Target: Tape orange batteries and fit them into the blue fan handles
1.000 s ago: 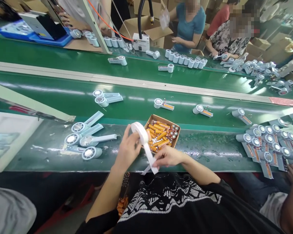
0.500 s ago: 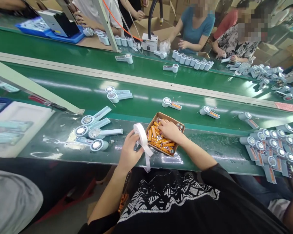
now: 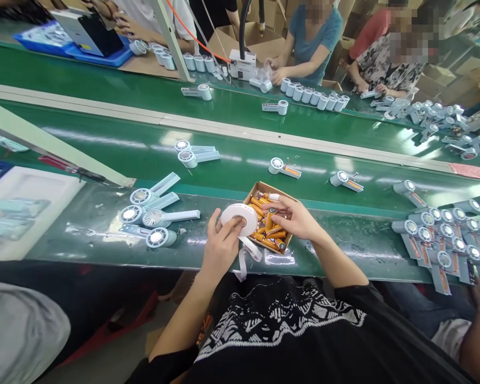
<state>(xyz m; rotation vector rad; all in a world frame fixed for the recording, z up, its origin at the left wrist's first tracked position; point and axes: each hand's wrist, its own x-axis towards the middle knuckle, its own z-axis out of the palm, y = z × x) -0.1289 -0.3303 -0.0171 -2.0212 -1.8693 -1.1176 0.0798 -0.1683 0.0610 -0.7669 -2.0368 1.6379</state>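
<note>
My left hand [image 3: 223, 242] is closed on a roll of white tape [image 3: 229, 214], with fingers through its core. A loose strip of tape [image 3: 243, 264] hangs from the roll toward the table's front edge. Over the cardboard box [image 3: 287, 246], my right hand [image 3: 300, 217] pinches an orange battery [image 3: 270, 217] between thumb and fingers. Beneath it, more orange batteries [image 3: 257, 234] lie jumbled in the box. A white covering wraps one right fingertip. The tape roll overlaps the box's left side.
Several pale blue fan bodies [image 3: 160, 237] lie left of my hands. A dense group of similar fans [image 3: 444, 259] with orange batteries stands at right. More fans [image 3: 277, 165] sit on the green conveyor belt [image 3: 232, 178]. Co-workers sit across the line; a slanted metal post [image 3: 56, 144] is at left.
My right hand has lifted from among the batteries with one in its fingers. My left hand has turned the tape roll so its flat face shows. Fans on the near belt have shifted slightly right.
</note>
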